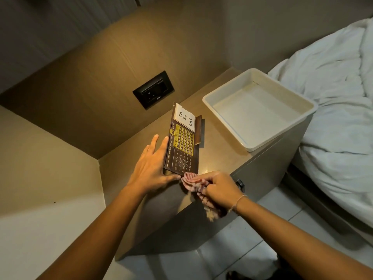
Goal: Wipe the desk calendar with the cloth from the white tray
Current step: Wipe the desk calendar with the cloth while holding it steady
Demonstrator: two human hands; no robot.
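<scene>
Two hands share the job at the nightstand (212,158). Her left hand (153,168) lies open and flat against the desk calendar (182,146), fingers spread, thumb under its near edge, likely bracing it. Her right hand (219,188) pinches the bunched pink cloth (191,180) at the calendar's near corner, wrist cocked. Beside the calendar, the white tray (260,110) sits bare.

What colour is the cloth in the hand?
Pink with pale stripes, seen in the head view: the cloth bunched in the right hand.
</scene>
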